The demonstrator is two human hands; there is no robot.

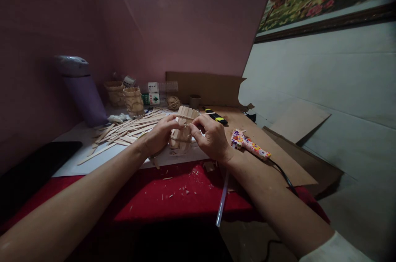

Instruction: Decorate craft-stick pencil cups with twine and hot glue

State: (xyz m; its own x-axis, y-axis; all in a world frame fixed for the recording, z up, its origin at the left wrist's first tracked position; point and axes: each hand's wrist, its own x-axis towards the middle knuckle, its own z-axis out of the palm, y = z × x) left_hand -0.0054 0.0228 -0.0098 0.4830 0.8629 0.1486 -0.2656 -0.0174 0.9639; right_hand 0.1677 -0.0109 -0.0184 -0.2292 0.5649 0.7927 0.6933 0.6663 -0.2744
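Note:
A small round holder made of upright wooden craft sticks [185, 128] stands on the white sheet [74, 159] at the table's middle. My left hand [161, 134] is closed round its left side. My right hand [210, 136] grips its right side, with fingertips pinched at a thin cord near the rim. Both wrists rest low over the red cloth [173, 196]. A flower-patterned glue gun [249, 144] lies just right of my right hand, its black cable running off toward me.
Loose craft sticks [130, 128] lie spread on the left. Behind them stand two finished stick cups [133, 101], a purple canister [82, 88], a twine ball [173, 102] and small boxes. A yellow-black cutter [216, 117] and a clear glue stick [222, 200] lie nearby. Cardboard sheets [297, 121] lie right.

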